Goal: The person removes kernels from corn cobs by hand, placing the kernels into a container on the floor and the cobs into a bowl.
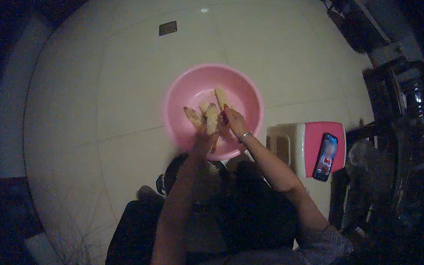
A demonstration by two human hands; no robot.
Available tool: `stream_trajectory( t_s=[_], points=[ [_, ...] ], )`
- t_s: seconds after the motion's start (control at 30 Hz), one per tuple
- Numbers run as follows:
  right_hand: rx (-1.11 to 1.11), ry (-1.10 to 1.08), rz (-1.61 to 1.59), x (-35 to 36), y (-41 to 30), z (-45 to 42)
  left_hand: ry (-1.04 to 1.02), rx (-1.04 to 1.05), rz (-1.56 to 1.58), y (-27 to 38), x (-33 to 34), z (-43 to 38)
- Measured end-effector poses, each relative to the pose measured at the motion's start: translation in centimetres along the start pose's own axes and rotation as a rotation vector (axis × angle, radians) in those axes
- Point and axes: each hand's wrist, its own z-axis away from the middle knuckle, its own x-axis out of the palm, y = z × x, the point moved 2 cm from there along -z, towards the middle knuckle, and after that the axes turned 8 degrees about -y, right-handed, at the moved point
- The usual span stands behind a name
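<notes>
A pink plastic basin (245,81) stands on the tiled floor in front of me, with several ears of corn in it. My left hand (206,139), in shadow at the near side, holds an upright ear of corn (212,119). A second ear with a brownish tip (192,115) leans to its left, and part of another ear (203,106) shows behind. My right hand (235,120), wearing a bracelet at the wrist, has curled fingers at the lower end of a pale ear of corn (221,96). Whether those fingers grip it is too blurred to tell.
On my right, a stool (308,146) with a pink and white top bears a lit phone (325,157). A dark flat rectangle (167,28) and a small round white piece (204,10) lie on the floor beyond the basin. Dark furniture (395,99) lines the right side.
</notes>
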Motion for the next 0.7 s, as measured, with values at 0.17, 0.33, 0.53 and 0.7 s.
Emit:
stream_trajectory(
  t_s=[0.17, 0.33, 0.53, 0.7],
  points=[
    [-0.204, 0.041, 0.351, 2.2, -0.6, 0.5, -0.03, 0.078, -0.043, 0.1, 1.2, 0.2],
    [-0.066, 0.116, 0.456, 2.1, -2.9, 0.4, 0.058, 0.138, -0.059, -0.7, 1.4, -0.6],
    [-0.209, 0.257, 0.546, 3.3, -4.2, 0.5, 0.422, 0.258, -0.498, -1.1, 1.7, -0.2],
    [-0.233, 0.175, 0.502, 2.4, -4.3, 0.0, 0.42, 0.321, -0.505, 1.2, 3.0, 0.8]
  ],
)
